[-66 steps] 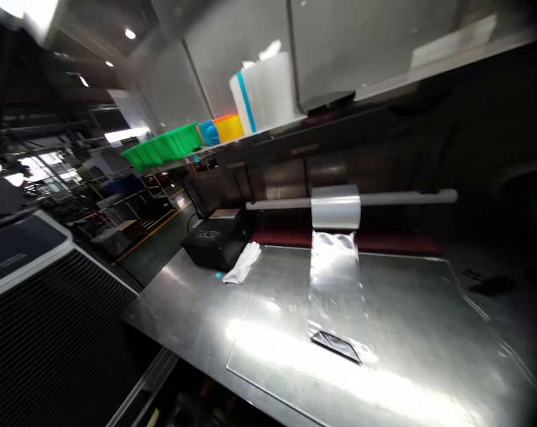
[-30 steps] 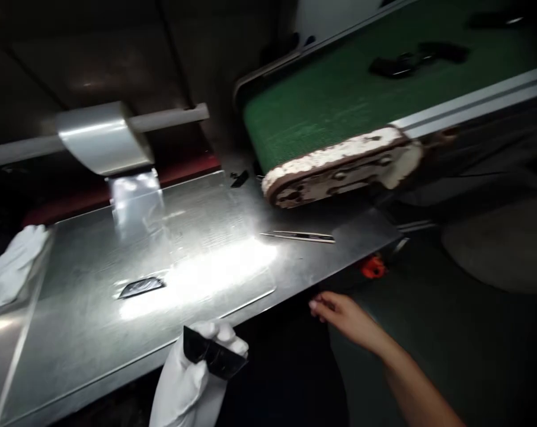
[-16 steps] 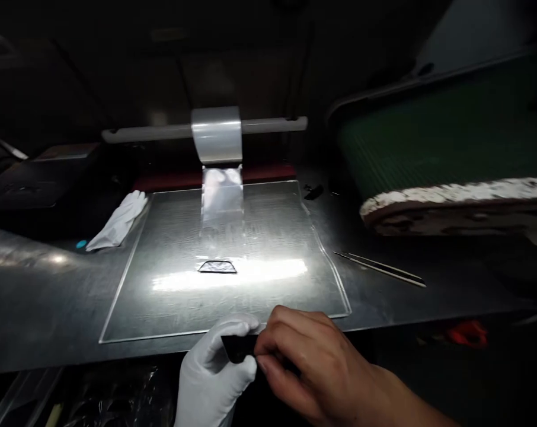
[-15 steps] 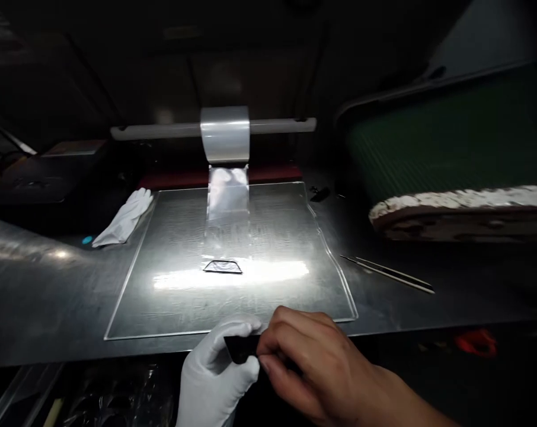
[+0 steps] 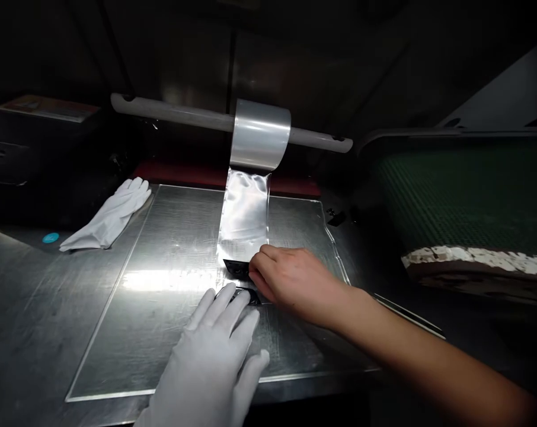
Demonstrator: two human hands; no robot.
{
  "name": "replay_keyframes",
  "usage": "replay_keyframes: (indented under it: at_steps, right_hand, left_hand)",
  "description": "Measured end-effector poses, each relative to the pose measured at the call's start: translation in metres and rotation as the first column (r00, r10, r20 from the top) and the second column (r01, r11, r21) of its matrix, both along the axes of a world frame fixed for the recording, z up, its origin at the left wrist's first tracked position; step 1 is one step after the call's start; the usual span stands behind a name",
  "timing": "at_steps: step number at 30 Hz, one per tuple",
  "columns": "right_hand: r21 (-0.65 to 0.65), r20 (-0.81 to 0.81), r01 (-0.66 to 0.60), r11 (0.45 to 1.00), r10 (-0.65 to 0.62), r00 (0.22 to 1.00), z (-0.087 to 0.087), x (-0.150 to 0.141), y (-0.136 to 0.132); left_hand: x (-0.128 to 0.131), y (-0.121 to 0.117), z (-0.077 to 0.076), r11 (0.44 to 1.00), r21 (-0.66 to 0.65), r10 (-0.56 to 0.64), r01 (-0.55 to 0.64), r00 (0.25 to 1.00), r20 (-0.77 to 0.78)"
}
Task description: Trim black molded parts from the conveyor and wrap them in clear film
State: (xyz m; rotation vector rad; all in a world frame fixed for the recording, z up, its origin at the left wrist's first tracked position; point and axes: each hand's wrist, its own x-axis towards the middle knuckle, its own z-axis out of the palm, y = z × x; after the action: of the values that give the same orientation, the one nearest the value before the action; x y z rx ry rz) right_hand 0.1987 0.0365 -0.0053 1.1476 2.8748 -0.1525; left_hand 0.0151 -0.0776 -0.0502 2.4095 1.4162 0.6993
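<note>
My left hand, in a white glove, lies with its fingers spread over the clear sheet. Its fingertips reach a small black-edged trapezoid piece and partly cover it. Bare, my right hand pinches the right end of a small glossy black panel just beyond that piece. The panel is close to the near end of a strip of clear film; whether they touch, I cannot tell. Upward, the strip runs to a film roll.
The roll hangs on a pale rod above the clear sheet. A spare white glove and a blue disc lie on the left. Tweezers rest behind my right forearm. A green ribbed belt stands right.
Both hands have moved forward over the clear sheet. My left hand has released the black panel and spread over the trapezoid piece; my right hand has carried the panel to the film strip.
</note>
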Motion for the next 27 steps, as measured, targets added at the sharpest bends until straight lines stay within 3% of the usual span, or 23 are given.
replay_keyframes:
  at_steps: [5,10,12,15,18,20,23,27]
  right_hand:
    - [-0.043,0.038,-0.032,0.999,0.033,0.999,-0.007,-0.008,0.006]
    - [-0.077,-0.073,0.058,0.995,-0.063,0.995,-0.006,0.01,-0.007]
    - [-0.112,-0.231,0.131,0.985,-0.154,0.961,-0.005,0.041,-0.025]
    - [-0.124,-0.408,0.282,0.952,-0.308,0.86,-0.015,0.114,-0.062]
    - [0.099,-0.329,0.525,0.845,-0.47,0.819,-0.038,0.197,-0.098]
    - [0.178,-0.192,0.607,0.774,-0.578,0.793,-0.056,0.24,-0.114]
    - [0.191,-0.11,0.638,0.746,-0.63,0.769,-0.077,0.274,-0.125]
    - [0.146,-0.184,0.644,0.751,-0.619,0.763,-0.086,0.285,-0.127]
  left_hand:
    - [-0.001,0.005,-0.014,0.998,0.047,-0.047,0.049,0.998,-0.032]
    - [-0.004,0.001,-0.016,0.996,0.088,-0.028,0.03,0.999,-0.024]
    - [-0.005,-0.003,-0.012,0.998,0.07,0.004,-0.003,1.0,-0.021]
    - [-0.012,-0.01,-0.003,0.998,0.004,0.069,-0.07,0.997,0.017]
    - [-0.031,-0.011,0.003,0.993,-0.017,0.114,-0.113,0.992,0.054]
    - [-0.048,-0.006,0.005,0.989,-0.018,0.147,-0.147,0.989,0.016]
    - [-0.068,0.012,0.011,0.979,-0.03,0.198,-0.2,0.978,-0.069]
    - [-0.074,0.038,0.021,0.986,-0.002,0.167,-0.168,0.979,-0.117]
